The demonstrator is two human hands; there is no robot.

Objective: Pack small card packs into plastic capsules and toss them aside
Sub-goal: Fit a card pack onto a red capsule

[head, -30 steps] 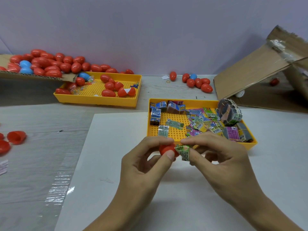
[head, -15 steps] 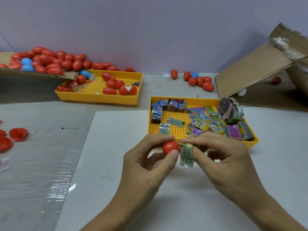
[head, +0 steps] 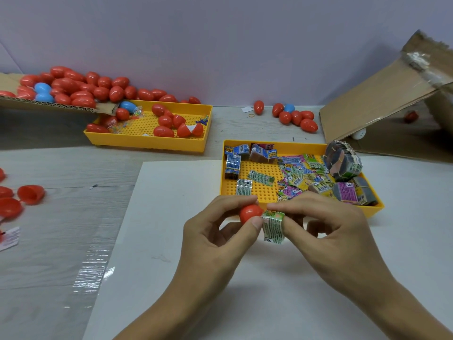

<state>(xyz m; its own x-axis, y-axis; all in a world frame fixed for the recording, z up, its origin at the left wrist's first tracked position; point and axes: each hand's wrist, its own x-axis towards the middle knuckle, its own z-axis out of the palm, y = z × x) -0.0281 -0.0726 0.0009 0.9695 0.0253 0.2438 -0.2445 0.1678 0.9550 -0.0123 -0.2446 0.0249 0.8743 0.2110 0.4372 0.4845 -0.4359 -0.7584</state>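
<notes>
Left hand (head: 215,231) pinches a small red plastic capsule half (head: 250,213) between thumb and forefinger, above the white sheet (head: 171,217). Right hand (head: 326,231) pinches a small green printed card pack (head: 273,225) between thumb and forefinger; the pack touches the capsule half at its 3 o'clock side and hangs down from the fingers. Both are held just at the near rim of the yellow perforated plastic tray (head: 259,187), which lies at 12 o'clock from the hands and holds loose and bundled card packs (head: 301,175). A second yellow perforated tray (head: 147,139) at 10 o'clock holds red capsules. A heap of red and blue capsules (head: 73,87) rests on a cardboard flap at 10 o'clock. More capsules (head: 296,117) lie at 1 o'clock beside a tilted cardboard box (head: 382,106). Open red capsule halves (head: 30,193) lie at 9 o'clock.
</notes>
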